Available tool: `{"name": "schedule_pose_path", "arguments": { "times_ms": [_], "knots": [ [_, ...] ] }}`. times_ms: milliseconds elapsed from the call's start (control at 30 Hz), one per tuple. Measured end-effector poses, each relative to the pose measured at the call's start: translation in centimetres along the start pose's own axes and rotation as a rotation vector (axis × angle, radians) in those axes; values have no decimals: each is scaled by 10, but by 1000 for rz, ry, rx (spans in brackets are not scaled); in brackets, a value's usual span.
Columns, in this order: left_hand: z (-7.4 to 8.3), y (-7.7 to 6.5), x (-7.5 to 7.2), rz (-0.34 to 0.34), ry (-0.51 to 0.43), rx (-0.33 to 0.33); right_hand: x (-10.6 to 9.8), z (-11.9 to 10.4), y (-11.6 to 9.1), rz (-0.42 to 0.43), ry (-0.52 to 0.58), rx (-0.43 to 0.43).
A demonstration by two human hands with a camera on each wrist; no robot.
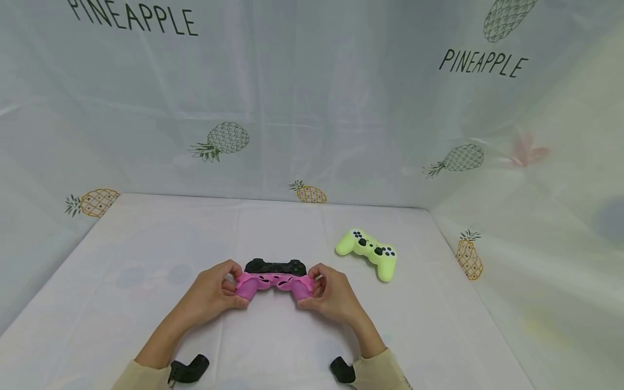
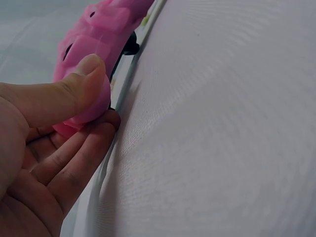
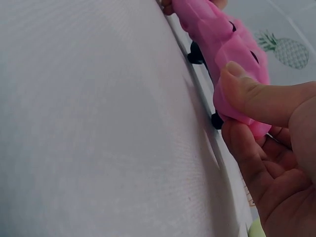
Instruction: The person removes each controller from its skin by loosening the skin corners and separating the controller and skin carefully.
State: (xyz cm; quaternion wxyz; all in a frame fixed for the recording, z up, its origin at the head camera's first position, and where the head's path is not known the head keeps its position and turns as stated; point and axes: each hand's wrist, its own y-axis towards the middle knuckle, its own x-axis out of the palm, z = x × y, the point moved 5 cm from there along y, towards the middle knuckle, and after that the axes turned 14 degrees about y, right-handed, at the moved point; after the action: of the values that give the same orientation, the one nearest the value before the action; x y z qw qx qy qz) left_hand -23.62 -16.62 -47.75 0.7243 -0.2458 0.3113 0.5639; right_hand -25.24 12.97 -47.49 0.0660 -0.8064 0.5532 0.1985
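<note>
A game controller, black along its far side, has a bright pink cover over its near side and grips. My left hand pinches the left grip between thumb and fingers, the thumb lying on the pink cover in the left wrist view. At the other grip, my right hand pinches the same way. In the right wrist view black knobs stick out under the pink cover, close to the table. How far the cover wraps the underside is hidden.
Farther back and to the right lies a light green controller with black and white buttons. A white cloth covers the table, and pineapple-printed sheets hang behind and at the sides. Black wrist mounts sit at both sleeves.
</note>
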Motion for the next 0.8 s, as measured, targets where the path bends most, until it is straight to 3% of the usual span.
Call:
{"name": "schedule_pose_path", "arguments": {
  "times_ms": [800],
  "knots": [
    [-1, -1, -2, 16, 30, 1, 2, -1, 0, 29, -1, 13]
  ]
}}
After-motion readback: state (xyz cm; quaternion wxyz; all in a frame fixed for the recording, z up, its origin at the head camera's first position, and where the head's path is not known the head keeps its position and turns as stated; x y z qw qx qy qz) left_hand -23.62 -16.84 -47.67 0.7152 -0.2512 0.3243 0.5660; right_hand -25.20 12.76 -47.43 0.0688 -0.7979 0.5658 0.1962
